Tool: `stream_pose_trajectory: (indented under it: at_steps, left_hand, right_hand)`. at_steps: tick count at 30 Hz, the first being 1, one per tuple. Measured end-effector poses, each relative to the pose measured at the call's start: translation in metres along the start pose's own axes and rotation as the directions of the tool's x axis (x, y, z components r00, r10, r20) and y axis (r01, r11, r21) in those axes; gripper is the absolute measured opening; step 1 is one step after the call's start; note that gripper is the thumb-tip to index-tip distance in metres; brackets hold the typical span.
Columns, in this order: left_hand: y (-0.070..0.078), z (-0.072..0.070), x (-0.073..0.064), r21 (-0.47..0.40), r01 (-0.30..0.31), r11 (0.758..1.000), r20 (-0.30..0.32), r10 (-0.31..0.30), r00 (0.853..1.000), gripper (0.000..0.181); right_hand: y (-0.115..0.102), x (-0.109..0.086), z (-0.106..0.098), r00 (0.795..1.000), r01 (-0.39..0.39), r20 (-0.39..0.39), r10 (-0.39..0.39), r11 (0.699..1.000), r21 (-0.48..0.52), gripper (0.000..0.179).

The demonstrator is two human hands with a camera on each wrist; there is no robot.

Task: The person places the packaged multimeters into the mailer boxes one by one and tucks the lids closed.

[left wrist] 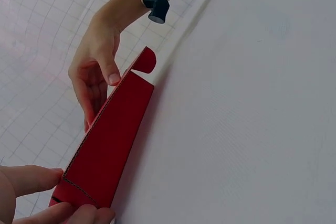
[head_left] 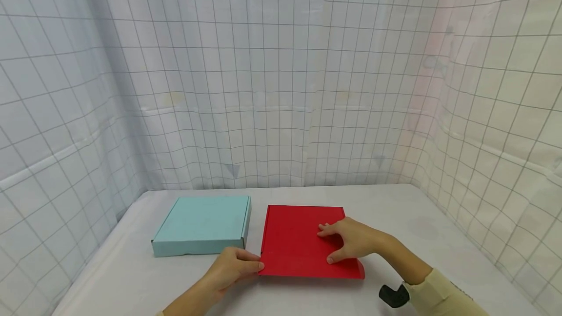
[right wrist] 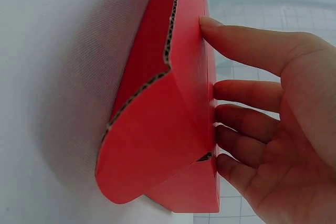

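Note:
A flat red cardboard box [head_left: 298, 240] lies on the white table, its lid down over the top. At the front right corner a rounded flap [right wrist: 142, 140] sticks out of the box. My left hand [head_left: 234, 269] pinches the box's front left corner, thumb at the top edge and fingers lower on the front. On the right part of the lid rest the fingertips of my right hand [head_left: 353, 240], thumb and fingers spread apart. The left wrist view shows the box's front side with perforated fold lines.
A closed light blue cardboard box [head_left: 204, 226] sits left of the red one, close to my left hand. White cloth [head_left: 417, 228] covers the table. Grid-patterned curtains [head_left: 281, 87] hang behind it and at both sides. A dark band [head_left: 393, 296] is at my right sleeve.

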State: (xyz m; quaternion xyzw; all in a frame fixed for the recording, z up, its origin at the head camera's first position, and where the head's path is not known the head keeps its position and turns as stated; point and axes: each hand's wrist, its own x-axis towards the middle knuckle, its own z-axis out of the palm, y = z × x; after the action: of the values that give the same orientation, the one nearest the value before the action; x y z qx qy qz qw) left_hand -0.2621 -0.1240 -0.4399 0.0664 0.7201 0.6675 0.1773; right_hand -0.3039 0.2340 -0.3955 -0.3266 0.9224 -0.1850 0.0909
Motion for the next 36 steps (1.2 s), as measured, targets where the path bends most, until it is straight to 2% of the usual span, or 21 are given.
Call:
stream_pose_trajectory:
  at_steps: [4,8,18,26,33,36]
  left_hand:
    - [-0.0030,0.0010,0.0002,-0.085,-0.008,0.996,0.024,0.010,1.000,0.031]
    - [-0.0044,0.0009,-0.0002,-0.082,-0.013,0.997,0.000,0.013,1.000,0.032]
    - [-0.0001,0.0041,0.0015,-0.005,-0.017,1.000,-0.052,0.017,0.999,0.030]
    - [-0.0010,0.0037,0.0072,0.063,-0.021,0.998,-0.065,0.025,0.998,0.026]
    - [0.0001,0.0029,0.0079,0.120,-0.058,0.991,-0.056,0.065,0.996,0.025]
    - [0.0018,0.0024,0.0074,0.203,-0.080,0.976,-0.067,0.095,0.993,0.028]
  right_hand:
    - [0.0000,-0.0001,0.0000,1.000,-0.002,0.000,0.002,1.000,-0.005,0.063]
    - [-0.0010,-0.0001,0.0000,1.000,-0.001,0.001,0.001,1.000,-0.003,0.063]
    - [-0.0028,-0.0003,-0.0005,1.000,0.003,-0.006,-0.003,1.000,0.004,0.063]
    - [-0.0034,-0.0008,-0.0002,1.000,0.007,-0.007,-0.007,1.000,-0.003,0.064]
    - [-0.0024,-0.0009,-0.0004,1.000,0.012,-0.006,-0.012,1.000,-0.005,0.065]
    - [-0.0013,-0.0005,-0.0010,1.000,0.012,-0.003,-0.012,1.000,-0.004,0.064]
